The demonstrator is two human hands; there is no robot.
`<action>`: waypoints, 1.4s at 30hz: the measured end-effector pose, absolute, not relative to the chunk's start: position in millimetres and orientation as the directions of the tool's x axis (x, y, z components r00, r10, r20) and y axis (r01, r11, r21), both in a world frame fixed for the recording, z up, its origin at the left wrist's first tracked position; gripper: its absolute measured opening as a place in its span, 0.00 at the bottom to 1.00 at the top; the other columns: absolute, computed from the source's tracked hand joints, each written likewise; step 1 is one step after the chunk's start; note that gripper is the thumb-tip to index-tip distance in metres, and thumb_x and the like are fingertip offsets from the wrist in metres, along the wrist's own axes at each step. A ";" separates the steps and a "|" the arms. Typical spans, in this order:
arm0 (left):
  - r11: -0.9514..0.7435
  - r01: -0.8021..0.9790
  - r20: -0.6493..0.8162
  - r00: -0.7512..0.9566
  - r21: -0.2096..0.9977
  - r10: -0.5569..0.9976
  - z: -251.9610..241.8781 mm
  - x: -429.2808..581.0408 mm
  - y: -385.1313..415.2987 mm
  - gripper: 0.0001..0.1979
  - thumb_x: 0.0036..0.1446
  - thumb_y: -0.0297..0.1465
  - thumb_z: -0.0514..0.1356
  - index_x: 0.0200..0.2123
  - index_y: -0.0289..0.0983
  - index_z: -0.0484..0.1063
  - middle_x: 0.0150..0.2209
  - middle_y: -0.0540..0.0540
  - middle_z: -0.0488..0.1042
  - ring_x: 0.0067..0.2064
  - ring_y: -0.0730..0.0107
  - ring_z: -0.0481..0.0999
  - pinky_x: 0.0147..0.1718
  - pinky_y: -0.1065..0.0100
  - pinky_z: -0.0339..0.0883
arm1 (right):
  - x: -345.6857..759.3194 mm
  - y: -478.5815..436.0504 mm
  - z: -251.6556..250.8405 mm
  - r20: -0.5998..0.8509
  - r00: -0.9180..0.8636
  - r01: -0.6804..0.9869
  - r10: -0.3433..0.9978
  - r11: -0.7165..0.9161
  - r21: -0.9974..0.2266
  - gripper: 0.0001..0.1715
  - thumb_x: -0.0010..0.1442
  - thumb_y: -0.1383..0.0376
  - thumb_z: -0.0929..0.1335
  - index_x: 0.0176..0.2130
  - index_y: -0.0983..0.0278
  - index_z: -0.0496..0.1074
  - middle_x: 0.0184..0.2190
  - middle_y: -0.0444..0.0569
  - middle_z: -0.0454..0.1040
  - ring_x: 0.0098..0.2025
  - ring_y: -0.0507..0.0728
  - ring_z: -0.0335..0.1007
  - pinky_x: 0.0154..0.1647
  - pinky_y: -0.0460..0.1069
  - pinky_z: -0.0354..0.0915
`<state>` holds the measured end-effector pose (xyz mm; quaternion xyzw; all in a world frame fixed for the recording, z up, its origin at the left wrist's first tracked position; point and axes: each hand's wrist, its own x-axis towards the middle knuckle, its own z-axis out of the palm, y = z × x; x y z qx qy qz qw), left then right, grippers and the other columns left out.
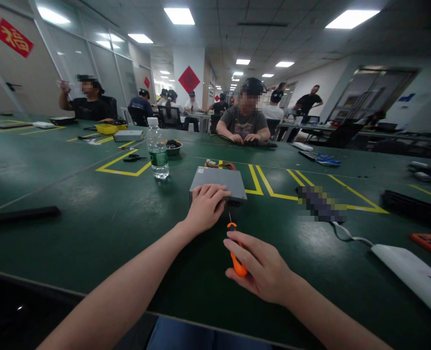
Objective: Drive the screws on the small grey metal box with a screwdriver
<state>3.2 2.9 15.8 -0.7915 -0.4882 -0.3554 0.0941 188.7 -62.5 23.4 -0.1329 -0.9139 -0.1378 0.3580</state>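
Note:
A grey metal computer power supply unit [233,182] lies on the green table straight ahead of me, its bundle of coloured cables [220,166] at the far side. My left hand [207,206] grips its near edge, fingers over the top and thumb down by the front face. In my right hand [261,265] is a screwdriver [239,266] with an orange and black handle, held between thumb and fingers. Its thin shaft points up toward the front face of the unit, near the socket; whether the tip touches is too small to tell.
A water bottle [158,150] stands left of the unit, with a metal bowl [173,147] behind. A blurred dark item [319,204] and a white device [408,272] on a cable lie right. Across the table sits a person [244,116]. Yellow tape marks the tabletop.

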 end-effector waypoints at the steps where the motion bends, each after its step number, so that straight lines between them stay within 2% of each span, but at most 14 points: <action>1: -0.508 0.838 0.654 0.274 0.197 0.705 15.6 3.1 3.0 0.12 0.59 0.28 0.52 0.46 0.43 0.67 0.51 0.50 0.70 0.53 0.65 0.64 0.49 0.59 0.51 | 189.0 -63.0 24.9 0.678 -0.724 0.339 0.127 0.921 0.190 0.18 0.64 0.60 0.60 0.46 0.72 0.65 0.41 0.62 0.73 0.41 0.58 0.74 0.36 0.49 0.72; 5: -0.508 0.839 0.657 0.273 0.194 0.702 14.9 2.9 2.7 0.12 0.59 0.28 0.52 0.46 0.43 0.67 0.51 0.50 0.70 0.54 0.65 0.64 0.49 0.59 0.51 | 198.5 -64.7 33.2 0.665 -0.746 0.299 0.026 0.906 0.300 0.15 0.62 0.63 0.63 0.43 0.74 0.67 0.37 0.61 0.75 0.37 0.56 0.75 0.35 0.47 0.73; 8: -0.511 0.837 0.656 0.276 0.196 0.703 15.5 2.9 1.9 0.12 0.60 0.28 0.52 0.46 0.43 0.67 0.51 0.49 0.70 0.54 0.64 0.64 0.49 0.59 0.51 | 213.4 -62.8 33.6 0.661 -0.750 0.289 -0.012 0.894 0.343 0.13 0.60 0.65 0.65 0.43 0.72 0.68 0.36 0.58 0.75 0.37 0.55 0.75 0.34 0.46 0.73; 10: -0.514 0.835 0.651 0.280 0.197 0.706 16.3 2.7 1.4 0.12 0.60 0.28 0.52 0.46 0.43 0.67 0.52 0.48 0.70 0.54 0.63 0.64 0.48 0.58 0.52 | 223.4 -59.6 28.9 0.684 -0.729 0.307 -0.011 0.889 0.341 0.11 0.57 0.71 0.67 0.43 0.69 0.68 0.36 0.54 0.76 0.37 0.53 0.74 0.35 0.45 0.74; 13: -0.519 0.831 0.645 0.286 0.201 0.709 17.2 2.3 1.2 0.12 0.60 0.28 0.52 0.46 0.43 0.67 0.52 0.48 0.70 0.54 0.63 0.64 0.48 0.58 0.52 | 233.1 -54.8 19.7 0.698 -0.716 0.329 0.007 0.885 0.329 0.12 0.55 0.73 0.68 0.42 0.70 0.68 0.36 0.55 0.76 0.36 0.53 0.74 0.35 0.46 0.74; 17: -0.517 0.832 0.644 0.286 0.201 0.710 17.0 1.9 1.9 0.12 0.60 0.28 0.51 0.46 0.43 0.67 0.52 0.48 0.70 0.53 0.63 0.64 0.49 0.58 0.52 | 235.1 -52.7 15.7 0.713 -0.700 0.347 0.032 0.888 0.301 0.12 0.56 0.73 0.67 0.42 0.67 0.68 0.36 0.52 0.76 0.37 0.53 0.74 0.34 0.45 0.74; 34: -0.511 0.836 0.649 0.277 0.201 0.708 15.3 3.1 3.1 0.13 0.59 0.28 0.52 0.46 0.44 0.68 0.51 0.48 0.70 0.53 0.62 0.64 0.49 0.57 0.52 | 232.0 -51.0 18.4 0.742 -0.666 0.389 0.081 0.886 0.252 0.12 0.55 0.73 0.67 0.42 0.67 0.68 0.36 0.52 0.75 0.36 0.53 0.74 0.33 0.45 0.73; 42: -0.515 0.835 0.654 0.280 0.196 0.703 14.8 2.3 3.7 0.12 0.59 0.28 0.52 0.46 0.43 0.67 0.51 0.49 0.70 0.53 0.63 0.64 0.49 0.58 0.51 | 221.2 -55.8 15.5 0.721 -0.686 0.435 0.098 0.850 0.298 0.05 0.58 0.73 0.65 0.37 0.67 0.68 0.34 0.53 0.73 0.30 0.50 0.71 0.30 0.44 0.72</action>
